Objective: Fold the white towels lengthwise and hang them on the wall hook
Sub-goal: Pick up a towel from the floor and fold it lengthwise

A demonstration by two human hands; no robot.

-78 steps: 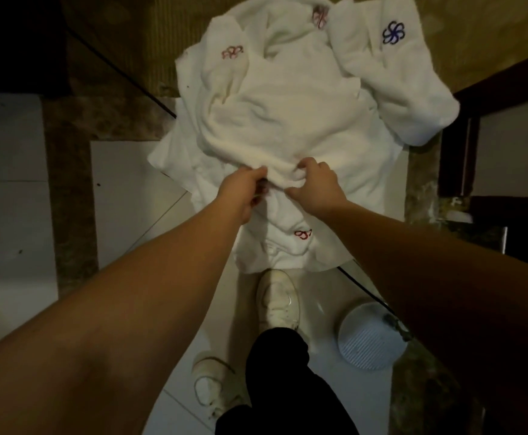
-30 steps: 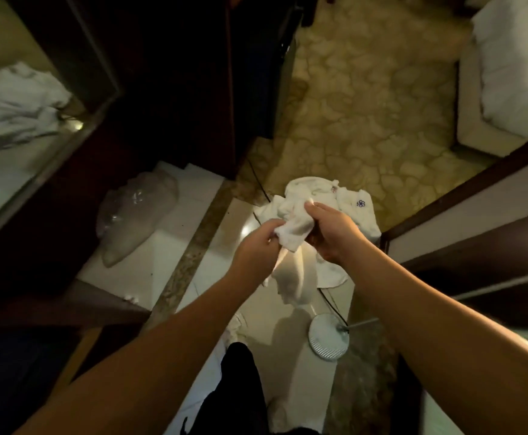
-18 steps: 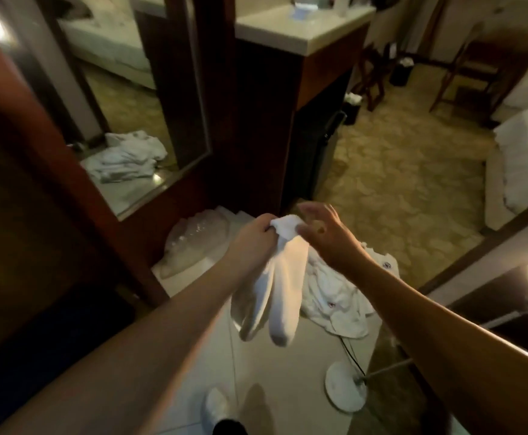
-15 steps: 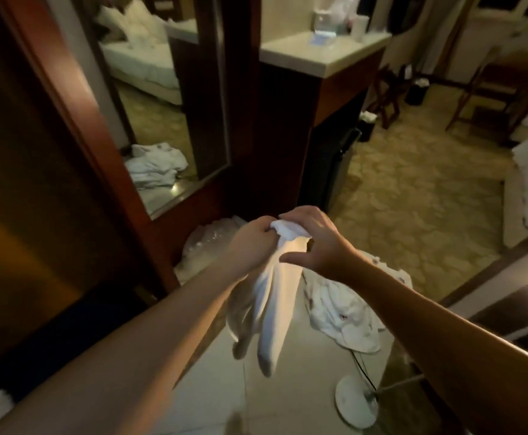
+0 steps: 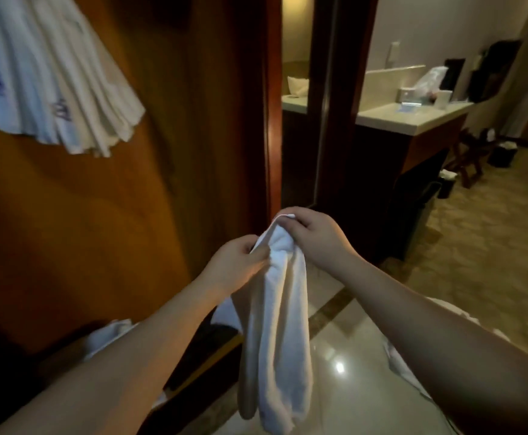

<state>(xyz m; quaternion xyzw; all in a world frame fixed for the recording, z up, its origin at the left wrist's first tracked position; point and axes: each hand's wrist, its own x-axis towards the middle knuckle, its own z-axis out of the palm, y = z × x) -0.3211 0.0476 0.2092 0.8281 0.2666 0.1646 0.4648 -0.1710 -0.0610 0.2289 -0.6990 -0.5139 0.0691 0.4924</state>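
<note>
Against the brown wooden wall [image 5: 77, 233], at chest height, both hands hold one white towel [image 5: 275, 334] by its gathered top, and its two folded halves hang straight down over the glossy floor tiles [image 5: 344, 356]. The left hand [image 5: 234, 265] pinches the bunched cloth from the side, thumb and fingers closed on it; the right hand [image 5: 316, 237] curls over the upper end, its fingertips on the topmost edge. The two hands are close together, nearly touching. The step in hand looks like finishing the lengthwise fold before the lift to the hook. To do it well, I would draw the hands a little apart along the top so the long edges line up, let the weight of the cloth pull out the twist, then pinch the middle of the fold so both halves hang even. The hook itself is out of view; judging by the hanging towels [image 5: 52, 76] fanned out at the wall's upper left corner, it sits above the picture's top edge. By count: one towel in hand, one hanging bunch of several whose number I cannot tell, and bits of white cloth low near both forearms, too hidden to count.
</note>
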